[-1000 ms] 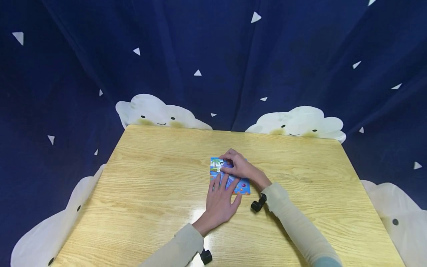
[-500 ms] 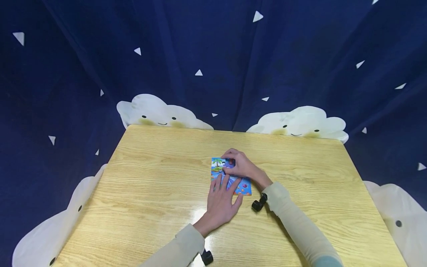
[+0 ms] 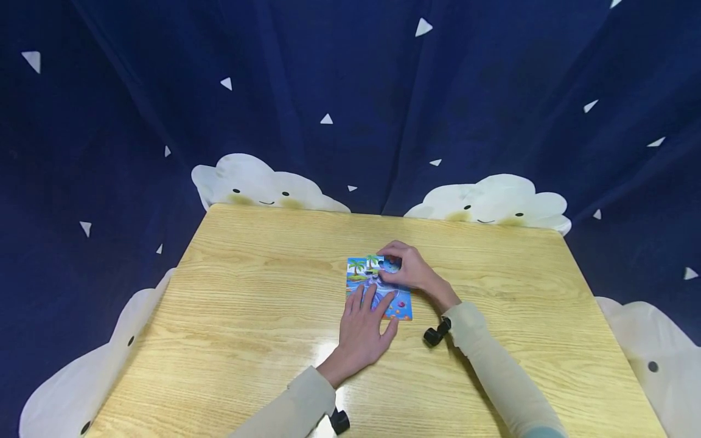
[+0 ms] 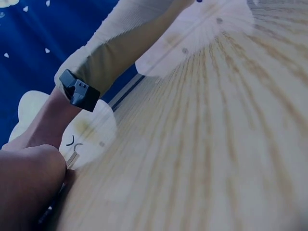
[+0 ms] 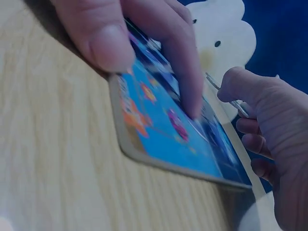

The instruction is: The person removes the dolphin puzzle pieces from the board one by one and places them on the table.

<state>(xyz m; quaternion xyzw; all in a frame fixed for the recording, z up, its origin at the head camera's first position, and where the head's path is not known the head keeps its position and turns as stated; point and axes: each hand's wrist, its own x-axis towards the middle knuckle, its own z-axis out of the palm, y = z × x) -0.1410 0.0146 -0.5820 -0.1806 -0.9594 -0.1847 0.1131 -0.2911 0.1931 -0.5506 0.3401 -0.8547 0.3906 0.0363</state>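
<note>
The left hand (image 3: pixel 361 334) lies spread on the near part of the puzzle board (image 3: pixel 404 309) on the counter (image 3: pixel 263 292) in the head view; the right hand (image 3: pixel 411 267) pinches a palm-tree piece (image 3: pixel 373 261) over the board's far part; positioning it seems the step, calling next for a level grip; the left wrist view shows streaky grain; the right wrist view, a thin piece and flat, round-cornered board.

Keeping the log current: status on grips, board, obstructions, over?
Left grip spread on picture board. Right grip pinching palm-tree piece. Left grip covers part of the picture board.
</note>
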